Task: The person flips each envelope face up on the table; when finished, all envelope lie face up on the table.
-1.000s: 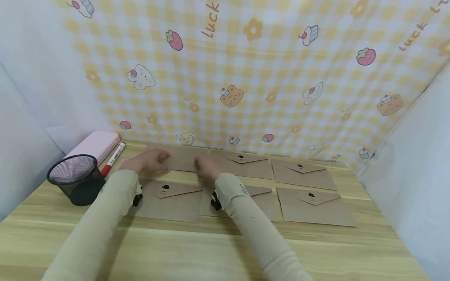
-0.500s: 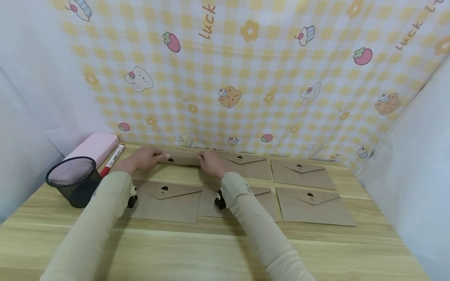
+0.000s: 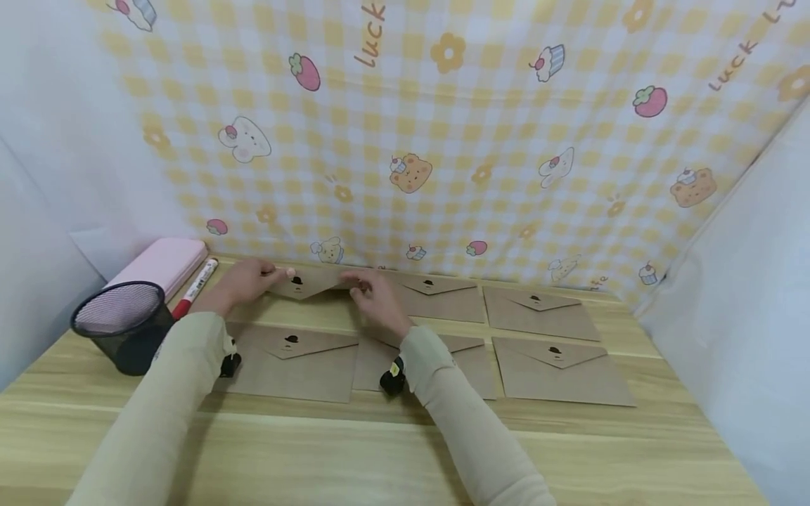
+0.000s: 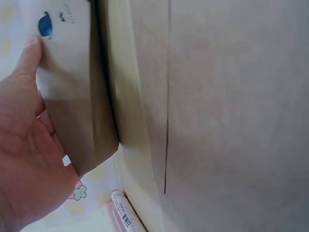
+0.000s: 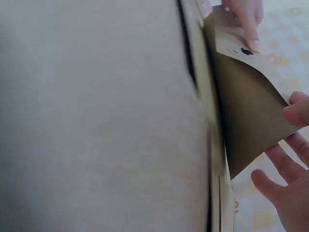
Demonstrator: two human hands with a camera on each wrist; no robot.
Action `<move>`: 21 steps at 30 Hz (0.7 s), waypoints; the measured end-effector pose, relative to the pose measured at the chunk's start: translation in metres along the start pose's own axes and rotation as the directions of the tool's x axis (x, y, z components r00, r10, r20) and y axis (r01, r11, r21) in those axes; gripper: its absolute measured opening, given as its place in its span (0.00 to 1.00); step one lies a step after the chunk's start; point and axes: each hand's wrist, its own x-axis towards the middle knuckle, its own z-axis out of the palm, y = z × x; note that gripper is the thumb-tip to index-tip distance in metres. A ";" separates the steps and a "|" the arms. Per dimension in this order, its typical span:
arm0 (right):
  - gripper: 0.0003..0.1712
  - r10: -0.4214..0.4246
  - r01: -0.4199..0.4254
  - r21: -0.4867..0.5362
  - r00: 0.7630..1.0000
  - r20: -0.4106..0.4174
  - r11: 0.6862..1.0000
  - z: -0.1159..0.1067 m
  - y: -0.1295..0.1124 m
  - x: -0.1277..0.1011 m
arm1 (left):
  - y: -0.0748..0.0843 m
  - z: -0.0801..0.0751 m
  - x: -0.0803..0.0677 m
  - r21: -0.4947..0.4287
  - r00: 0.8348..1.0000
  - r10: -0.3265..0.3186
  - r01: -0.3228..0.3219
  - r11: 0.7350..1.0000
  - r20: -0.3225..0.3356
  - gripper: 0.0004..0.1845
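Note:
A brown paper envelope with a hat print on its flap is raised at the back left of the table. My left hand pinches its left part, with the thumb on the flap beside the print and the fingers behind, as the left wrist view shows. At the right end is my right hand. In the right wrist view, one fingertip lies at the flap's edge while other fingers reach behind the envelope. The flap stands off the body there, baring the inner face.
Several similar envelopes lie flat in two rows, such as the front left one and the front right one. At the left stand a black mesh pen holder, a red-and-white marker and a pink case. A checked cloth hangs behind.
Both hands took hold of the flat back left envelope and raised it, bringing its printed flap into view. The right hand's fingers have since spread, and the flap has lifted at the right.

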 end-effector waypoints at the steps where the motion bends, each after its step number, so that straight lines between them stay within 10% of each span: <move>1: 0.18 -0.005 0.005 -0.014 1.000 0.007 1.000 0.002 0.001 -0.001 | -0.001 0.000 -0.001 -0.006 1.000 -0.005 0.005 1.000 -0.003 0.28; 12: 0.18 -0.003 -0.012 -0.106 0.991 -0.137 0.994 0.006 -0.012 -0.015 | -0.004 0.002 -0.026 -0.163 0.988 -0.108 0.089 0.983 -0.111 0.29; 21: 0.16 0.141 -0.119 0.115 0.969 -0.205 0.986 0.002 -0.013 -0.027 | -0.007 0.007 -0.033 -0.197 0.976 0.014 -0.059 0.979 -0.219 0.17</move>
